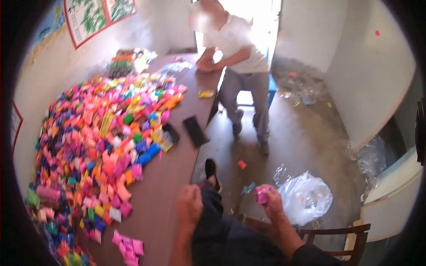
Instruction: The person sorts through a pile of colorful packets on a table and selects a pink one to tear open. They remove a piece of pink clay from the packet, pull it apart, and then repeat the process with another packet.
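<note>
My right hand (pixel 274 205) is closed around a shiny pink packet (pixel 262 195), held out over the floor to the right of my lap. My left hand (pixel 189 205) is curled into a fist just above the table's near edge; whatever its fingers might hold is hidden. On the brown table (pixel 155 204), a small group of pink packets (pixel 128 249) lies to the left of my left forearm. Beyond them spreads a large heap of small colourful packets (pixel 102 146), mostly pink and orange with some blue, green and yellow.
A black phone (pixel 195 131) and a yellow packet (pixel 206 94) lie along the table's right side. Another person (pixel 242 48) leans on the far end. A clear plastic bag (pixel 306 198) sits on the floor, beside a wooden chair (pixel 337 231).
</note>
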Demonstrator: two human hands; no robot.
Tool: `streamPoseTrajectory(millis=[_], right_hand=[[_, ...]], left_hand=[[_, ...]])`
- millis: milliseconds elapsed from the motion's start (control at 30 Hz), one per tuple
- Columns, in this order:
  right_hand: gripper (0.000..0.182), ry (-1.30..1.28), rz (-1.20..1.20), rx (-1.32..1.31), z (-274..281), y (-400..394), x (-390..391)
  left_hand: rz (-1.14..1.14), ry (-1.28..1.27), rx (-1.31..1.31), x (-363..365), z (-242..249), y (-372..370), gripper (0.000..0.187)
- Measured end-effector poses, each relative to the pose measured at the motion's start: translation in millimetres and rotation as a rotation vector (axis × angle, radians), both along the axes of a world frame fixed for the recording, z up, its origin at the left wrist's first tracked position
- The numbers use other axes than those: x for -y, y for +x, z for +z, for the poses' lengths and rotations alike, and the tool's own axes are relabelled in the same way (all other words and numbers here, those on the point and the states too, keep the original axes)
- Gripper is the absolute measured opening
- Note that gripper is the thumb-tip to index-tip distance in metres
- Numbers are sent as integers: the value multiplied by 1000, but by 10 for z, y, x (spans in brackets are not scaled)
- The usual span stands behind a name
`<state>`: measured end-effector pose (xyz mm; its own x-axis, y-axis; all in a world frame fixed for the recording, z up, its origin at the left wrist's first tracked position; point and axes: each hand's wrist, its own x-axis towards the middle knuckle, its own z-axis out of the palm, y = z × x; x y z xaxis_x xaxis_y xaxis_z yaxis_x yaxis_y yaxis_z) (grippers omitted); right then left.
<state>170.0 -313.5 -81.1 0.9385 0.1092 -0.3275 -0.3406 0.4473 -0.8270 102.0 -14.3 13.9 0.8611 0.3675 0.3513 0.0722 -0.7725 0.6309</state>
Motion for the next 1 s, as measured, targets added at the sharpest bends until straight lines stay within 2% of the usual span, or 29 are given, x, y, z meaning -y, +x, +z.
streamPoseTrajectory(millis=[33,167,267,367,433,467,500,533,600,700,733,767,833,933,1000], right_hand=[[23,38,-14,-46,-9,6,46],[23,49,-44,-88,-83,-65,25],[25,52,8,-78,-126,-64,-54],[26,18,24,-103,-111,-53,-180],[26,10,50,-92,-91,-52,-252],[27,12,53,-98,-86,-56,-270],[28,14,57,-105,-79,-55,-286],[30,15,62,-115,-80,-63,-295],[32,-30,57,-114,-94,-60,-237],[34,-89,9,-139,-180,-112,-76],[35,-106,-8,-138,-203,-91,-41],[36,-100,-59,-157,-273,-93,-21],[37,-62,-41,-211,-408,-114,25],[36,-38,-18,-208,-370,-100,-70],[34,-75,-3,-176,-355,-132,-142]], left_hand=[[102,-53,-51,-190,75,-58,7],[331,147,59,-1178,-339,-207,9],[322,234,6,-1400,-219,-74,10],[308,180,11,-1144,-79,283,12],[147,133,72,-981,-350,659,19],[-24,222,116,-735,-367,803,17],[-151,362,1,-387,-306,885,17],[-347,132,44,-106,-553,917,16],[-499,-116,117,432,-343,738,15],[-313,-77,191,341,-126,396,14],[-248,7,153,69,-188,364,13],[-97,-36,-27,-164,-101,310,13],[195,135,165,-640,-186,422,12],[148,150,-25,-767,-175,601,10],[-135,240,-88,-314,-325,676,9]])
